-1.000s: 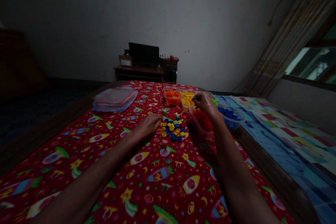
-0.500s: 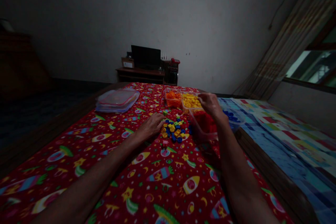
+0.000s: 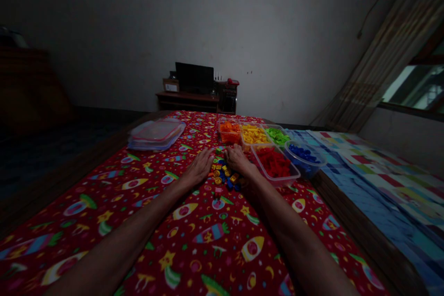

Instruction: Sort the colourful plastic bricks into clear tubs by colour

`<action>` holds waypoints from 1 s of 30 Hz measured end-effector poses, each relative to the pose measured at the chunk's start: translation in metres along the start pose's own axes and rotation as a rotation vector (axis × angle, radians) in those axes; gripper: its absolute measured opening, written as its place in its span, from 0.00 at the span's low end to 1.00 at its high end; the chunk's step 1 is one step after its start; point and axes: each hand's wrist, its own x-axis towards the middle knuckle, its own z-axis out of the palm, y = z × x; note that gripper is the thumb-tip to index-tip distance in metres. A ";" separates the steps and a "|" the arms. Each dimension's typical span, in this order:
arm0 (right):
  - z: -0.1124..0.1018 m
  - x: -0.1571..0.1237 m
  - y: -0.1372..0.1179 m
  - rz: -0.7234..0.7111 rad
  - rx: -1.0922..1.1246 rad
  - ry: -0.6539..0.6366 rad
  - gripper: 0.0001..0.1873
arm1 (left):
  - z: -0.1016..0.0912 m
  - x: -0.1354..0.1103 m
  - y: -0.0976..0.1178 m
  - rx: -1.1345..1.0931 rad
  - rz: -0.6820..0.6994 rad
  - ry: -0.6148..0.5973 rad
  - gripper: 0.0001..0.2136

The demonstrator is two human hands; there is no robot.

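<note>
Brick pile (image 3: 226, 176) on red cloth (image 3: 208, 222): left grip (image 3: 199, 169) just beside, right grip (image 3: 237, 160) touching; both flat, fingers spread.

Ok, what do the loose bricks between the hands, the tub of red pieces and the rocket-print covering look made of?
Loose bricks: probably hard moulded plastic, solid bright colours. Tub: clear thin plastic, contents show through. Covering: seemingly printed fabric, matte; dim light leaves it open.
</note>
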 end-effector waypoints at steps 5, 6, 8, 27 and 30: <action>0.005 -0.001 0.000 0.047 0.003 0.015 0.21 | 0.002 0.039 -0.001 -0.133 -0.262 -0.063 0.24; 0.006 -0.002 0.000 0.075 0.004 0.020 0.22 | 0.003 0.050 -0.001 -0.152 -0.287 -0.081 0.25; 0.006 -0.004 0.000 0.113 0.003 0.017 0.25 | 0.006 0.067 0.001 -0.199 -0.308 -0.134 0.28; -0.039 0.003 -0.029 0.111 0.645 -0.070 0.17 | -0.041 0.019 0.037 -0.651 -0.446 -0.102 0.24; -0.055 -0.004 -0.024 0.079 0.615 -0.037 0.15 | -0.040 0.017 0.035 -0.624 -0.426 -0.080 0.22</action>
